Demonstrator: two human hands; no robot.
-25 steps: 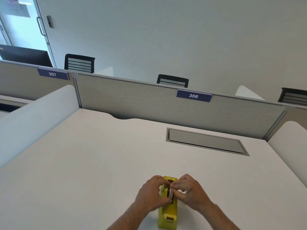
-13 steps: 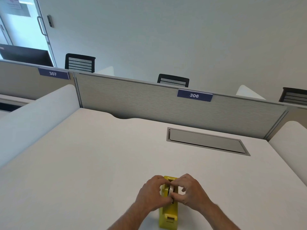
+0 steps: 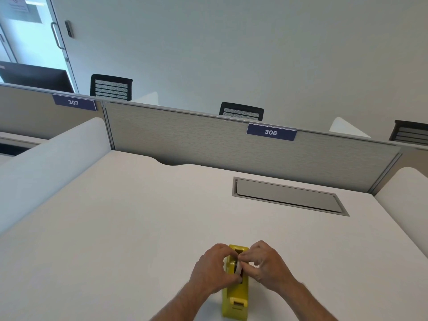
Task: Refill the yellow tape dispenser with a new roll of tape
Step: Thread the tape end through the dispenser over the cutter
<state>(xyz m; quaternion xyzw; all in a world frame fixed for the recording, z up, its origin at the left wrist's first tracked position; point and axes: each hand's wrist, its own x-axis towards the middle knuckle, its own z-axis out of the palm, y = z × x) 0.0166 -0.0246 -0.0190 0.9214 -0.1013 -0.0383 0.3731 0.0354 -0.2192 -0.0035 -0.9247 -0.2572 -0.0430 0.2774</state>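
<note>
Head view, single frame. Catalogue of contents:

Step in hand, as judged: seating of tape roll (image 3: 237,268) into yellow tape dispenser (image 3: 235,297); roll already low in the well, edge-on, only a pale grey-white arc visible between the fingers. Whether the core sits on its hub: cannot tell, hidden by fingers.

Left hand (image 3: 214,268): fingers curled over the left wall of the dispenser and against the roll, gripping both. Right hand (image 3: 266,262): fingers bent, pinching the roll's right side at the top of the well. Both hands closed on their work, none spread wide.

Location of task item: dispenser upright on white tabletop (image 3: 139,228), near the front edge, long axis running away from the wearer, cutter end nearest the camera.

Next move, as judged: press down until the core drops into its slots, then a free end drawn toward the cutter; calls for even pressure on both sides, since a tilted roll would likely jam in the narrow well.

Materials and shapes:
- Dispenser: glossy moulded plastic, yellow, blocky, rounded top, dark slot.
- Roll: thin, matte.
- Tabletop: smooth matte laminate, curved notch at the back.
- Cable hatch (image 3: 287,195): grey metal-look flap, rectangular, recessed.
- Partition (image 3: 208,140): woven beige fabric, aluminium trim, navy label "306" (image 3: 271,132).
- Mesh-backed chairs (image 3: 240,111) beyond.
</note>
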